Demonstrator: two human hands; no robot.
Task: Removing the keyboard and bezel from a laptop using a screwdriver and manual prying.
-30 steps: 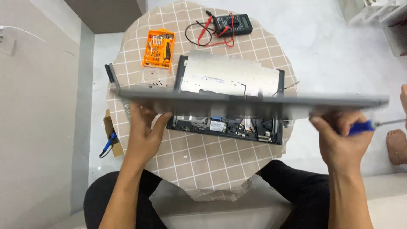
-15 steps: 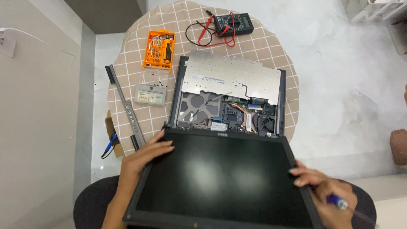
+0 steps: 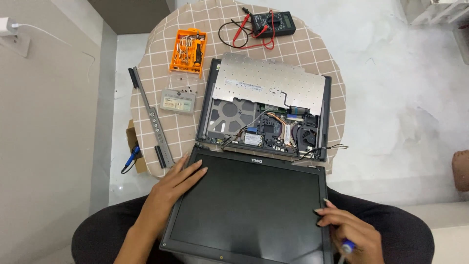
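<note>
A detached black laptop screen panel [image 3: 249,205] lies flat across my lap, its dark glass facing up. My left hand [image 3: 178,182] rests open on the panel's upper left corner, fingers spread. My right hand [image 3: 349,232] touches the panel's right edge while gripping a blue-handled screwdriver [image 3: 347,247]. Beyond the panel, the opened laptop base [image 3: 266,110] sits on the round table, with its silver keyboard plate flipped up and its fan, boards and loose wires exposed.
An orange screwdriver bit set [image 3: 188,51], a small clear case [image 3: 178,100], a grey hinge-cover strip [image 3: 154,120] and a black multimeter with red leads [image 3: 271,22] lie on the checked tablecloth [image 3: 312,46]. A white charger [image 3: 7,27] hangs on the left wall.
The screen panel, held up edge-on over the table a second ago, has been lowered flat onto my lap. Both hands have come down with it and now rest on its face.
</note>
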